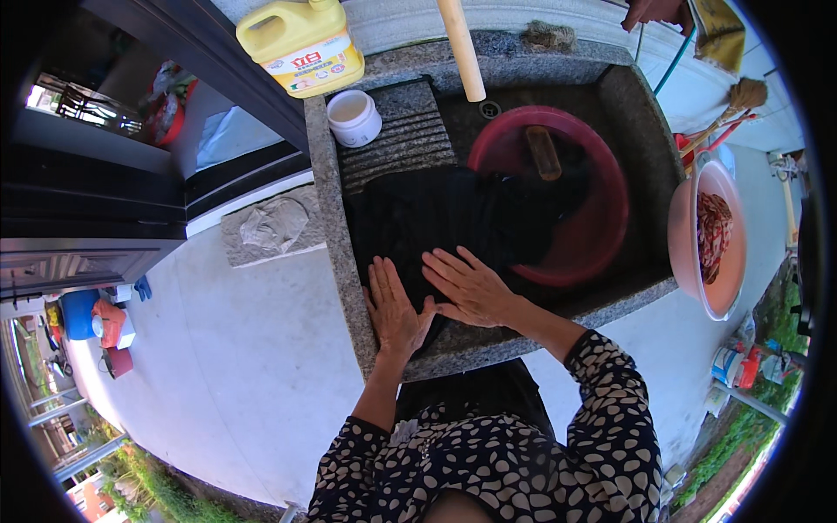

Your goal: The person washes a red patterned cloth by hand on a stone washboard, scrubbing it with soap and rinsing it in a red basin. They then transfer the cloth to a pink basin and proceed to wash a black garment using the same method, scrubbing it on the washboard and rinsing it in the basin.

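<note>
My left hand (395,310) lies flat on a dark wet cloth (427,209), its fingers stretched out. Close beside it, my right hand (472,288) also presses on the cloth with fingers spread. The dark fabric covers the lower part of a ribbed stone washboard (397,122) and trails into a red basin (608,144) of water. A wooden brush-like block (544,153) rests in that basin, at its far side. Which garment the cloth is, I cannot tell.
The stone sink (331,196) has a raised rim. A yellow jug (305,52) and white tub (354,118) stand far left on it. A wooden pole (462,48) slants over the back edge. At right, a pink basin (683,231) holds a patterned red cloth (713,237).
</note>
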### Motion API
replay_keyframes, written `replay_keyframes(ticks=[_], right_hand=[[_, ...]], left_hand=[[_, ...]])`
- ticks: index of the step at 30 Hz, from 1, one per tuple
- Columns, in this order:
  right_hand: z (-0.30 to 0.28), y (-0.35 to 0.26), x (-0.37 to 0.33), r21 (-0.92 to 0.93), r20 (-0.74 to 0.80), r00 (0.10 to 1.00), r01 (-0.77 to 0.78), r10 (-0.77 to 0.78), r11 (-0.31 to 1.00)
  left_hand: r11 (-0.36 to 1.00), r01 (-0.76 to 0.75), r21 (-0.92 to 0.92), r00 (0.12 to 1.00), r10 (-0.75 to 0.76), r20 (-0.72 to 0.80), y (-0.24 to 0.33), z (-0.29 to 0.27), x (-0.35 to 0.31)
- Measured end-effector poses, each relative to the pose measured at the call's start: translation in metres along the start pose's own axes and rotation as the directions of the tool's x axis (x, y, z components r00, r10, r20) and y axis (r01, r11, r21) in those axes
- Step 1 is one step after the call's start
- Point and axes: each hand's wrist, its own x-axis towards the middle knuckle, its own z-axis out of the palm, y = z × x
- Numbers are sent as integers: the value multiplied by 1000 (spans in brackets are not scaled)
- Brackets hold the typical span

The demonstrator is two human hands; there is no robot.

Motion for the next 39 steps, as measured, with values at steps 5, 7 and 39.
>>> replay_keyframes(ticks=[5, 7, 39], right_hand=[[4, 42, 27, -65, -80, 988, -139, 134, 988], [15, 69, 60, -63, -185, 948, -274, 259, 960], [-14, 78, -27, 1, -66, 996, 67, -67, 998]], left_hand=[[999, 8, 36, 1000, -8, 8, 9, -5, 0], [999, 12, 40, 1000, -12, 0, 9, -3, -1], [997, -3, 83, 994, 12, -108, 14, 0, 0]])
